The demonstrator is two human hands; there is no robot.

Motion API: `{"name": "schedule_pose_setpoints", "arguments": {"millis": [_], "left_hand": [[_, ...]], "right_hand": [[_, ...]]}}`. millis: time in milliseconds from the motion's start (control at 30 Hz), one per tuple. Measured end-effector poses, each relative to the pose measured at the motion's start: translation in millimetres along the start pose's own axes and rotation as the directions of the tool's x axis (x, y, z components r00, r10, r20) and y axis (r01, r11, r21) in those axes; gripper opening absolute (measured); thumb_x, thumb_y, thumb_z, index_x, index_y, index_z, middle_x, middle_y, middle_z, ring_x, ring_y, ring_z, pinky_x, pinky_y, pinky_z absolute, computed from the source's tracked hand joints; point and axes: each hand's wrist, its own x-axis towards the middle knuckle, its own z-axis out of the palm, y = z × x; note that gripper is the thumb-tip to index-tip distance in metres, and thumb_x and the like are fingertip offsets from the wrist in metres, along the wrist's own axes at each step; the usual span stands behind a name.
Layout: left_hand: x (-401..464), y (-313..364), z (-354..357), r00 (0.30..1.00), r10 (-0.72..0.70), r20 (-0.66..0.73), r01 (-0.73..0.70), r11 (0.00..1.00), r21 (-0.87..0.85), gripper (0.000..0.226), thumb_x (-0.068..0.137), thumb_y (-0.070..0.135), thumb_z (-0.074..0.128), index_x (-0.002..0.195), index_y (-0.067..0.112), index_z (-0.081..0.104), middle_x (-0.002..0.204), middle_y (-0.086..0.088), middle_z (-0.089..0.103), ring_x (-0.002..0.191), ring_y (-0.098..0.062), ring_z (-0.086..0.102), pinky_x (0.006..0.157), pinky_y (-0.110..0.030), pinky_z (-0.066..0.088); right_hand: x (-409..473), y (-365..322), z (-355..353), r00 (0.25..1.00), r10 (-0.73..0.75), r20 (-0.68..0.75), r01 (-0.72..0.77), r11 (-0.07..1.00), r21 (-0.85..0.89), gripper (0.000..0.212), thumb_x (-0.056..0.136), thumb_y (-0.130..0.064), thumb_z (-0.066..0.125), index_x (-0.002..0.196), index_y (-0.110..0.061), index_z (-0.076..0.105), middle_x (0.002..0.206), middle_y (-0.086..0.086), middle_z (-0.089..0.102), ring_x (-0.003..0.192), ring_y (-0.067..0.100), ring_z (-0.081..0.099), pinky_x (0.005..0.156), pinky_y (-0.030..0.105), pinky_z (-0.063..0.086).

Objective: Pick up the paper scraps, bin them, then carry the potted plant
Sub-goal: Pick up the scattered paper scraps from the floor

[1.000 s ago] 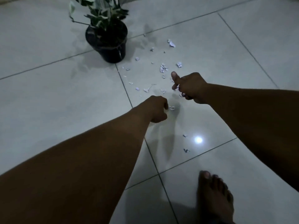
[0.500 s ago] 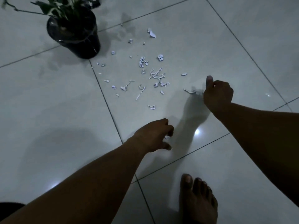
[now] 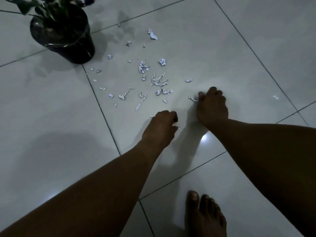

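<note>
Several white paper scraps (image 3: pixel 159 81) lie scattered on the pale tiled floor, most of them just beyond my hands. A potted plant (image 3: pixel 68 40) in a dark glossy pot stands at the far left, with green and white leaves cut off by the top edge. My left hand (image 3: pixel 162 127) is curled into a loose fist low over the floor, and a small white bit shows at its fingertips. To its right, my right hand (image 3: pixel 212 106) pinches the end of a thin paper strip (image 3: pixel 192 99) between thumb and fingers.
My bare right foot (image 3: pixel 204 216) stands on the tile at the bottom. Dark grout lines (image 3: pixel 100 106) cross the glossy floor, and a lamp's glare (image 3: pixel 204 138) shows between my forearms. No bin is in view.
My left hand has moved up from the near scraps and closed into a fist. My right hand has dropped onto the paper strip beside it and pinched it.
</note>
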Motion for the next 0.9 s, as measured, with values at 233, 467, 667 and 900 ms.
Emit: {"name": "schedule_pose_setpoints", "arguments": {"millis": [233, 467, 667, 900], "left_hand": [[12.7, 0.1, -15.2, 0.984, -0.067, -0.166, 0.026, 0.972, -0.235, 0.028, 0.082, -0.001, 0.055, 0.105, 0.013, 0.062, 0.102, -0.005, 0.065, 0.095, -0.02, 0.062, 0.083, -0.03, 0.05], [11.9, -20.5, -25.2, 0.936, -0.192, -0.294, 0.148, 0.975, -0.166, 0.026, 0.083, 0.002, 0.051, 0.104, 0.016, 0.056, 0.106, -0.004, 0.057, 0.096, -0.021, 0.057, 0.08, -0.031, 0.046], [13.0, -19.8, -22.8, 0.972, -0.156, -0.178, 0.11, 0.964, -0.241, 0.034, 0.081, 0.0, 0.05, 0.11, 0.016, 0.058, 0.096, 0.002, 0.059, 0.091, -0.017, 0.057, 0.08, -0.026, 0.045], [15.7, -14.9, -25.9, 0.973, -0.214, -0.085, 0.171, 0.92, -0.353, 0.038, 0.08, 0.001, 0.051, 0.111, 0.021, 0.058, 0.097, -0.002, 0.063, 0.087, -0.018, 0.062, 0.081, -0.028, 0.051]], "right_hand": [[-15.9, -28.2, 13.0, 0.912, -0.408, 0.03, 0.409, 0.908, -0.093, 0.044, 0.101, -0.047, 0.035, 0.112, -0.008, 0.048, 0.11, 0.015, 0.053, 0.102, 0.033, 0.051, 0.063, 0.039, 0.045], [-21.0, -24.8, 18.8, 0.78, -0.602, 0.171, 0.625, 0.759, -0.18, 0.066, 0.089, -0.07, 0.038, 0.116, -0.011, 0.048, 0.109, 0.01, 0.051, 0.097, 0.029, 0.05, 0.063, 0.037, 0.047], [-17.6, -21.5, 20.1, 0.682, -0.701, 0.209, 0.731, 0.664, -0.158, 0.041, 0.098, -0.048, 0.046, 0.11, -0.009, 0.053, 0.104, 0.015, 0.054, 0.085, 0.034, 0.057, 0.05, 0.033, 0.032], [-11.4, -39.9, 16.0, 0.91, -0.376, 0.175, 0.349, 0.922, 0.165, 0.027, 0.102, -0.033, 0.041, 0.097, -0.011, 0.054, 0.093, 0.017, 0.062, 0.079, 0.035, 0.06, 0.063, 0.033, 0.039]]}}
